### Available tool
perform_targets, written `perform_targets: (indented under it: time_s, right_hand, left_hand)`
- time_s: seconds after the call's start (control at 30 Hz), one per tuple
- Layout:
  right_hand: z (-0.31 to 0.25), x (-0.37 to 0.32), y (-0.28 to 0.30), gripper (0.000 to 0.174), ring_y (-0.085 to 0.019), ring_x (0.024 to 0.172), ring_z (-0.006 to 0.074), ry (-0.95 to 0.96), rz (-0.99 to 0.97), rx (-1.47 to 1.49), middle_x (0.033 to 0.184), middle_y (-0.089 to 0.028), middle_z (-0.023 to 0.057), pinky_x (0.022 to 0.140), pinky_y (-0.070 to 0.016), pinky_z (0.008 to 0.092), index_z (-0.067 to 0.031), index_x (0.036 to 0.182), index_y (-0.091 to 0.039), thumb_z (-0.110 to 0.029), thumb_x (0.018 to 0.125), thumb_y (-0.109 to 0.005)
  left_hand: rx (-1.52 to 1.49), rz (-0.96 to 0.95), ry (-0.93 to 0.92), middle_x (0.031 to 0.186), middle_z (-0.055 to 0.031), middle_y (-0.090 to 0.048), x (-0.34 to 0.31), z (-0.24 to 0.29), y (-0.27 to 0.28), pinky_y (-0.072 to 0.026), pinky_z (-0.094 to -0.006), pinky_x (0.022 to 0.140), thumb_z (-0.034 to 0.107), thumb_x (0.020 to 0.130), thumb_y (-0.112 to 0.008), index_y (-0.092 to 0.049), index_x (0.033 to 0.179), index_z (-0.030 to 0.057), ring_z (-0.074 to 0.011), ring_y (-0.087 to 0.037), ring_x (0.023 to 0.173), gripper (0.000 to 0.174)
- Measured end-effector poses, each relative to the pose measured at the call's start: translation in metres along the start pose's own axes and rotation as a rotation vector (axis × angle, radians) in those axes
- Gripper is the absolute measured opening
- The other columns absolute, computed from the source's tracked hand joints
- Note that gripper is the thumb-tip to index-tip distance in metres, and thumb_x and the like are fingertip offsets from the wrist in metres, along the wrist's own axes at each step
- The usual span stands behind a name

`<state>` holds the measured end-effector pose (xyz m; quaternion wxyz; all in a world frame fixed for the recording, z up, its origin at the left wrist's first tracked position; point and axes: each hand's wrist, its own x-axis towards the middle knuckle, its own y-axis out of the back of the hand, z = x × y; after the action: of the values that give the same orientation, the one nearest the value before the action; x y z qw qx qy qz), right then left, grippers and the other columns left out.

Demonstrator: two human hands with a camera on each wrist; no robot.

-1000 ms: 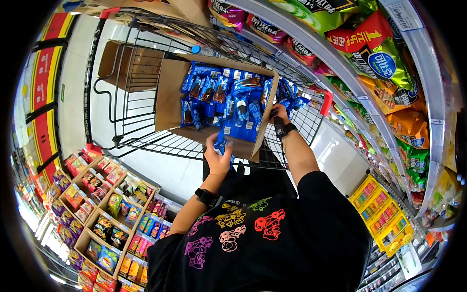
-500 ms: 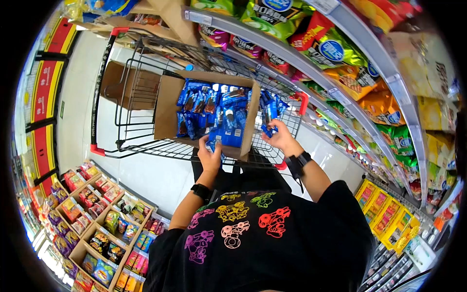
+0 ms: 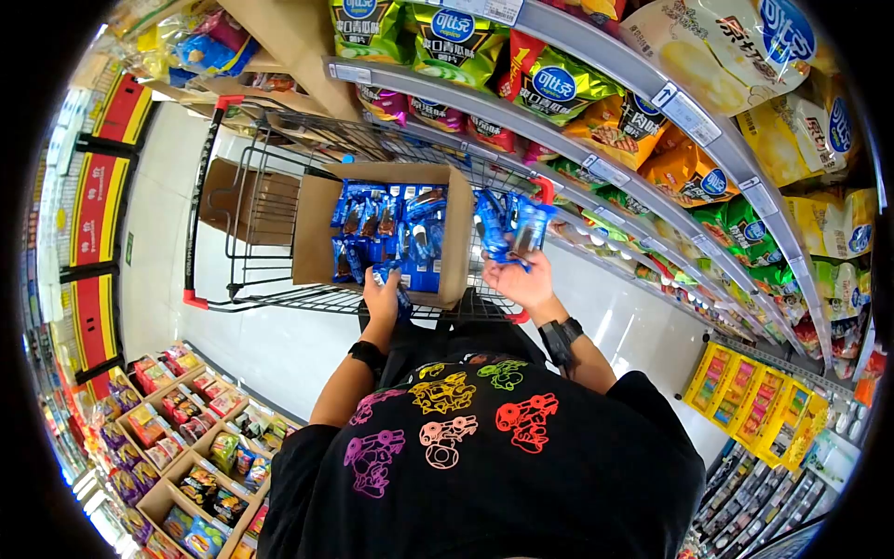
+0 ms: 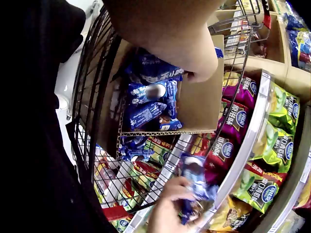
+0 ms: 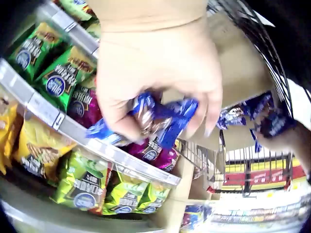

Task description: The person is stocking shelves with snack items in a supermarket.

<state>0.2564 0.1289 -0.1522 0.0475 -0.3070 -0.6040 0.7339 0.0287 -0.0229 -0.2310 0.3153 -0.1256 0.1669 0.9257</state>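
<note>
An uncapped cardboard box (image 3: 315, 224) sits in the shopping cart (image 3: 193, 224), filled with small blue snack packets (image 3: 368, 219). My left hand (image 3: 379, 296) is at the box's near rim and grips a blue snack packet (image 3: 404, 304). To the right of the box, over the cart's end, my right hand (image 3: 521, 282) holds several blue packets (image 3: 533, 226) by their lower ends. The right wrist view shows its thumb and fingers pinching crumpled blue wrappers (image 5: 165, 121). More blue packets (image 4: 136, 148) lie in the cart outside the box.
Shelves of chip bags (image 3: 554, 88) curve along the cart's far and right side. A second cardboard box (image 3: 250, 200) stands beyond the cart bars at left. Snack bins (image 3: 200, 419) stand at lower left, a yellow display rack (image 3: 754, 405) at right.
My right hand has come up from beside the box's right wall with blue packets, now held out to the right. The left hand stays by the near rim with its packet.
</note>
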Motion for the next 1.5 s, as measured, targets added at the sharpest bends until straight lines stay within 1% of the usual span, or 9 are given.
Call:
perform_targets:
  time_s: [0.2,0.37,0.6,0.73,0.83,0.9,1.07,1.23,1.5]
  right_hand:
    - [-0.005,0.048,0.081,0.015,-0.045,0.085,0.0255,-0.037,0.621,-0.443,0.093,-0.047,0.0061,0.081,-0.0415,0.0398,-0.0116,0.081,-0.052,-0.011,0.068,-0.060]
    - [-0.019,0.058,0.117,0.019,-0.047,0.086,0.0204,-0.061,0.718,-0.697,0.095,-0.043,0.0033,0.079,-0.0403,0.0321,-0.0158,0.088,-0.052,-0.017,0.072,-0.062]
    - [0.019,0.046,0.075,0.030,-0.053,0.080,0.0193,0.347,0.683,-1.068,0.092,-0.053,0.0055,0.071,-0.0435,0.0322,-0.0069,0.096,-0.052,-0.016,0.069,-0.061]
    - [0.040,0.052,0.029,0.052,-0.047,0.106,0.0322,0.834,0.344,-1.916,0.114,-0.049,0.0176,0.089,-0.0371,0.0340,0.0037,0.107,-0.049,-0.016,0.060,-0.064]
    - [0.048,0.061,-0.008,0.050,-0.045,0.111,0.0303,0.686,-0.027,-2.331,0.125,-0.043,0.0153,0.091,-0.0380,0.0341,-0.0006,0.104,-0.052,-0.019,0.058,-0.065]
    - [0.046,0.069,-0.027,0.048,-0.045,0.111,0.0295,0.255,-0.199,-2.558,0.131,-0.037,0.0137,0.087,-0.0413,0.0354,-0.0041,0.100,-0.055,-0.024,0.058,-0.067]
    - [0.035,0.100,-0.020,0.050,-0.046,0.109,0.0337,-0.093,-0.358,-2.706,0.130,-0.036,0.0181,0.086,-0.0414,0.0370,-0.0057,0.100,-0.056,-0.023,0.054,-0.069]
    - [0.050,0.130,-0.023,0.060,-0.047,0.105,0.0342,-0.688,-0.275,-2.783,0.132,-0.031,0.0179,0.083,-0.0420,0.0392,-0.0053,0.107,-0.055,-0.029,0.052,-0.068]
    - [0.030,0.097,-0.062,0.044,-0.059,0.068,0.0353,-0.669,-0.148,-2.895,0.070,-0.060,0.0200,0.059,-0.0472,0.0412,0.0013,0.072,-0.063,-0.035,0.049,-0.067]
  left_hand:
    - [-0.063,-0.133,0.084,0.083,-0.0075,-0.060,0.011,-0.020,0.006,-0.0426,-0.0268,0.068,0.018,0.074,-0.064,-0.051,0.095,-0.0015,-0.0131,-0.053,0.074,0.031]
    - [0.240,-0.181,0.100,0.089,-0.0128,-0.062,0.023,-0.021,0.012,-0.0432,-0.0311,0.074,0.029,0.070,-0.065,-0.054,0.098,-0.0014,-0.0206,-0.058,0.082,0.042]
    - [0.008,-0.397,0.305,0.087,-0.0087,-0.063,0.066,-0.026,0.021,-0.0434,-0.0293,0.075,0.028,0.067,-0.066,-0.059,0.094,0.0003,-0.0183,-0.058,0.080,0.040]
    - [0.439,0.008,0.021,0.105,-0.0267,-0.050,0.103,0.010,0.067,-0.0408,-0.0364,0.083,0.033,0.063,-0.068,-0.053,0.100,-0.0069,-0.0345,-0.052,0.095,0.056]
    - [0.617,0.164,-0.108,0.117,-0.0349,-0.032,0.129,0.036,0.110,-0.0362,-0.0408,0.090,0.039,0.064,-0.067,-0.048,0.105,-0.0103,-0.0445,-0.041,0.104,0.067]
    - [0.647,0.082,-0.094,0.113,-0.0341,-0.039,0.146,0.033,0.133,-0.0350,-0.0391,0.092,0.034,0.064,-0.064,-0.049,0.104,-0.0109,-0.0422,-0.041,0.106,0.062]
    - [0.577,-0.358,0.149,0.095,-0.0267,-0.058,0.170,0.004,0.167,-0.0435,-0.0372,0.079,0.029,0.062,-0.062,-0.059,0.089,-0.0082,-0.0348,-0.055,0.091,0.046]
    - [0.488,-0.247,0.251,0.084,-0.0198,-0.062,0.174,-0.011,0.167,-0.0457,-0.0356,0.071,0.027,0.061,-0.062,-0.061,0.084,-0.0057,-0.0301,-0.060,0.080,0.040]
    - [0.591,-0.112,0.268,0.081,-0.0212,-0.063,0.136,0.033,0.141,-0.0461,-0.0356,0.071,0.037,0.059,-0.065,-0.063,0.076,-0.0052,-0.0313,-0.061,0.080,0.045]
